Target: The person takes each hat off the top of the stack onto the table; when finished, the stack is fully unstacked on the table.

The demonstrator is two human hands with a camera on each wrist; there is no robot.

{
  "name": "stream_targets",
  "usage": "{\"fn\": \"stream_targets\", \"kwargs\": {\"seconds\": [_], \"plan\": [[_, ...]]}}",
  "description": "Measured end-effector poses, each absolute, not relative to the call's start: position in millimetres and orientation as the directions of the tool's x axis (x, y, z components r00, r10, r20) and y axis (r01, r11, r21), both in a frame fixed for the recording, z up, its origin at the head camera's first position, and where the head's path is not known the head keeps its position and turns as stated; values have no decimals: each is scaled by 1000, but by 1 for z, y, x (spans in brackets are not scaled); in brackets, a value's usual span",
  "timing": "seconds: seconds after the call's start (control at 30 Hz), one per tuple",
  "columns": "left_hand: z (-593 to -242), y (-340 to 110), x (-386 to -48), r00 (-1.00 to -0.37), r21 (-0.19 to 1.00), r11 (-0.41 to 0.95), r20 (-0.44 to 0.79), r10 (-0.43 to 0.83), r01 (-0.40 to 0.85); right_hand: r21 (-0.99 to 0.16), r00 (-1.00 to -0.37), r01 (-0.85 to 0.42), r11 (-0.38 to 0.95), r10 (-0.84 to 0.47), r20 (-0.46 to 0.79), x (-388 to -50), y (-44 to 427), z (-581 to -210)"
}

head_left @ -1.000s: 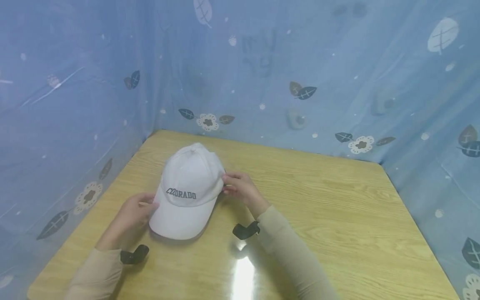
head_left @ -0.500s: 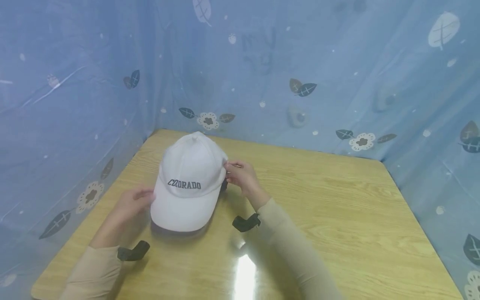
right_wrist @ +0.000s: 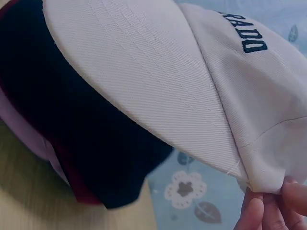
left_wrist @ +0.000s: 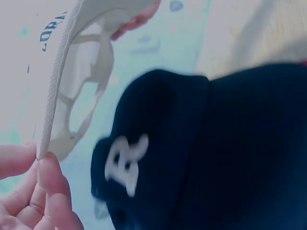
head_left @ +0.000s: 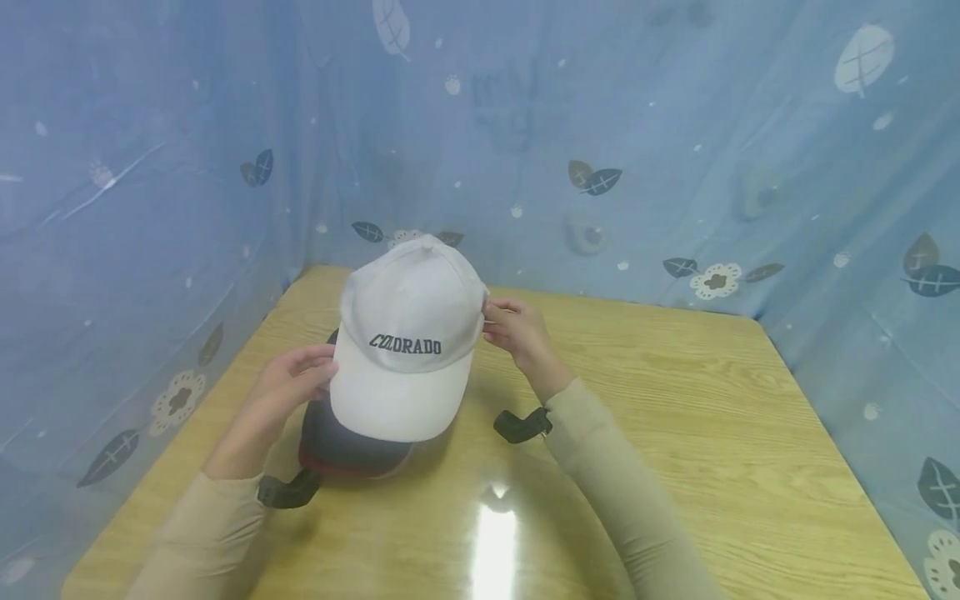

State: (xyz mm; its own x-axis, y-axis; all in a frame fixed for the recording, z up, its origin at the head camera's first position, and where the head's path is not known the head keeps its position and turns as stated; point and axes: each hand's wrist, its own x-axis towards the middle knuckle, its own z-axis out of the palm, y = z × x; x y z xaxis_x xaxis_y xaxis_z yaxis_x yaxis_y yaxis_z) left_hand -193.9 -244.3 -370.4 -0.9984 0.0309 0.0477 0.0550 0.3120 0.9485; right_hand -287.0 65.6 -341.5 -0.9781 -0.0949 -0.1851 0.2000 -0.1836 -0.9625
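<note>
A white cap (head_left: 408,312) lettered COLORADO is held above a dark navy cap (head_left: 352,446). My left hand (head_left: 281,400) pinches the brim's left edge between thumb and fingers; the left wrist view shows that hand (left_wrist: 41,187) at the brim and a white letter R on the navy cap (left_wrist: 158,143). My right hand (head_left: 525,337) pinches the white cap's right lower edge, as seen also in the right wrist view, with fingertips at the rim (right_wrist: 268,188). Beneath the navy cap a red edge and a pinkish surface (right_wrist: 29,125) show in the right wrist view.
The light wood table (head_left: 675,433) spreads under the caps and to their right. A blue curtain (head_left: 525,150) with leaf and flower prints hangs behind it and along both sides. Light reflects off the table near its front.
Both hands have raised the white cap and carried it to the right. The dark navy cap beneath, mostly hidden before, has come into view.
</note>
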Motion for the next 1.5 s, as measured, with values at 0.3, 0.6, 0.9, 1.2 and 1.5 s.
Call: {"fn": "stream_targets", "kwargs": {"seconds": [0.3,0.6,0.9,1.2,1.5], "plan": [[-363,-203,-217,-993,971,224,58,99,79,-975,-982,184,-127,-54,-179,-292,109,-329],[-359,-138,-234,-993,991,110,61,102,72,-974,-983,178,-138,10,-181,-292,167,-321],[-361,-57,-236,-983,997,57,37,180,48,-979,-982,154,-137,87,-167,-276,243,-331],[-398,5,-249,-958,997,75,-53,282,-33,-980,-966,196,-37,167,-199,-263,306,-352],[-434,55,-258,-959,991,113,-94,268,-65,-951,-934,305,47,213,-288,-268,347,-377]]}}
